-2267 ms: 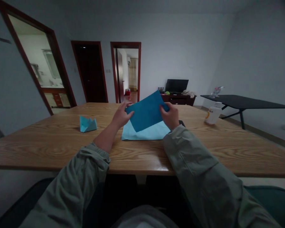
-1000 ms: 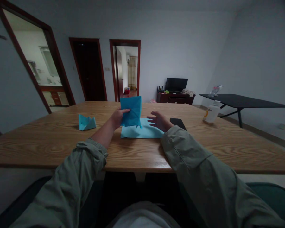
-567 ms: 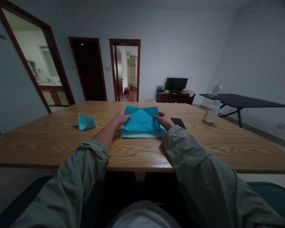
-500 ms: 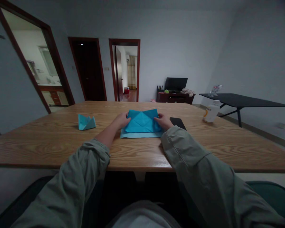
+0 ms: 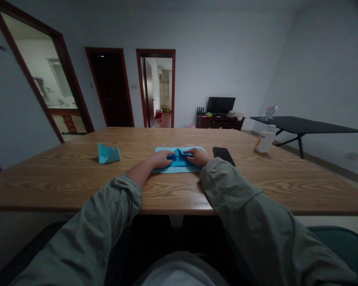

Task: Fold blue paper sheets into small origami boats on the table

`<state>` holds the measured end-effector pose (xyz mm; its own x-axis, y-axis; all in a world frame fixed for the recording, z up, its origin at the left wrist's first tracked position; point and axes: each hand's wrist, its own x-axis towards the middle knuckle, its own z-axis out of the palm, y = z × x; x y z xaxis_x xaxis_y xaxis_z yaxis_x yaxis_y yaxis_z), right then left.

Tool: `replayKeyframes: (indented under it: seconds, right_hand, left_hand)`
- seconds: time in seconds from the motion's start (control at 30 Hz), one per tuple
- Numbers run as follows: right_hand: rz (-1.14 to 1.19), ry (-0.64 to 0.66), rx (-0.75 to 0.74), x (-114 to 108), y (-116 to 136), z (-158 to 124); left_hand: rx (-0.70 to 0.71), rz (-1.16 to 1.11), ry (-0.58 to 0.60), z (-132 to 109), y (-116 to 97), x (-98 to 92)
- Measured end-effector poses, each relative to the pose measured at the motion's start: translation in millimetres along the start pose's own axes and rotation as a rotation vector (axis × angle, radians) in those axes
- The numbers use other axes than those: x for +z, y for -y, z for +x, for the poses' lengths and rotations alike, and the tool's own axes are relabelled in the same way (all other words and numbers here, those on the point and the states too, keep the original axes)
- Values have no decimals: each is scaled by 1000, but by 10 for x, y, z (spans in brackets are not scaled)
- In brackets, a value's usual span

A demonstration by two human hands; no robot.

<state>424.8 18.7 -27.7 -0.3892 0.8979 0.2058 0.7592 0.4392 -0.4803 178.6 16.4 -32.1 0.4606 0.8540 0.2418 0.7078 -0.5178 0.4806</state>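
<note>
In the head view, a white bottle (image 5: 265,140) is standing on the right of the wooden table (image 5: 167,192), showing an orange mark and print too small to read, its contents hidden. The left hand (image 5: 161,159) and right hand (image 5: 200,157) are pinching folds of the blue paper (image 5: 179,161) between thumbs and fingers, and it is resting over a pale blue sheet (image 5: 179,170).

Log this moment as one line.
left hand: on darker blue paper | right hand: on same paper | beneath: pale blue sheet | farther left: folded blue piece | farther right: black flat object
</note>
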Motion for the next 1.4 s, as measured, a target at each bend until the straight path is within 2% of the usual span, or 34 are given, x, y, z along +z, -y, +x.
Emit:
replayKeyframes:
  seconds: [0.1, 0.2, 0.5, 0.6, 0.77, 1.07, 1.4]
  right_hand:
    - [-150, 66, -29, 24, 100, -34]
    - [-192, 164, -30, 40, 160, -79]
    - [4, 246, -84, -40, 121, -162]
    - [18, 261, -86, -60, 103, -155]
    - [51, 210, -79, -58, 58, -128]
    - [2, 225, -61, -54, 48, -138]
    - [17, 149, -68, -56, 41, -114]
  left_hand:
    - [27, 48, 79, -6, -54, 52]
    - [35, 37, 142, -24, -113, 84]
    - [51, -66, 260, -64, -191, -2]
    - [54, -109, 239, -66, -176, -63]
    - [38, -73, 186, -66, -121, -123]
    - [37, -186, 218, -54, -77, -178]
    - [19, -179, 120, -112, -73, -222]
